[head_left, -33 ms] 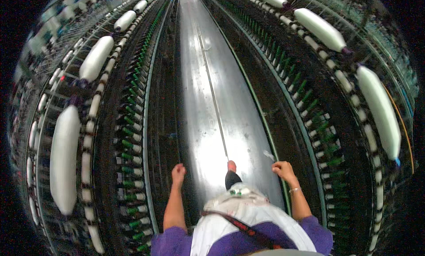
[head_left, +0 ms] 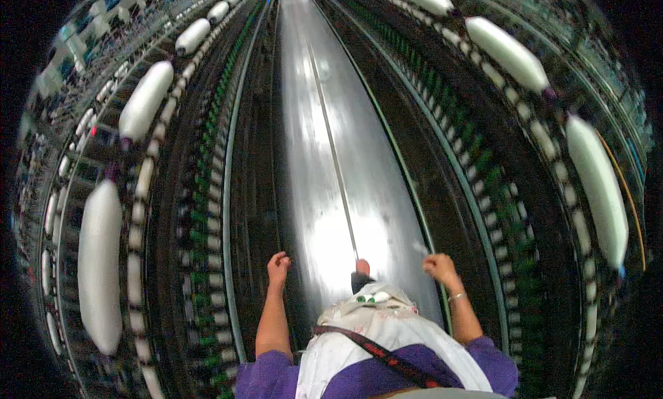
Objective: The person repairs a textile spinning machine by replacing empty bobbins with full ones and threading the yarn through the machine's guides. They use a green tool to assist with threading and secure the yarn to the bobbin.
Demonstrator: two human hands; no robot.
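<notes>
My left hand (head_left: pixel 278 269) hangs over the dark strip left of the aisle, fingers loosely curled, with nothing visible in it. On the other side, my right hand (head_left: pixel 439 268) is closed, wearing a bracelet at the wrist. A small blurred white wisp (head_left: pixel 420 248) sticks out past its fingers; its kind is too blurred to tell. I wear a white apron (head_left: pixel 373 323) over purple sleeves. Small green and white pieces (head_left: pixel 366 299) show at the apron's bunched front pouch. Neither hand touches the machines.
A shiny metal-like aisle floor (head_left: pixel 324 164) with a central seam runs ahead, one foot (head_left: pixel 362 266) on it. Spinning-type frames flank it, with rows of green and white bobbins (head_left: pixel 215 247) and large white roving bobbins (head_left: pixel 101 268) hanging above. A pale rail (head_left: pixel 445 137) edges the right frame.
The hanging bobbins and machine rows have slid toward me on both sides, and the bobbin rows look more smeared. The foot shows slightly lower. Both hands stay in nearly the same place.
</notes>
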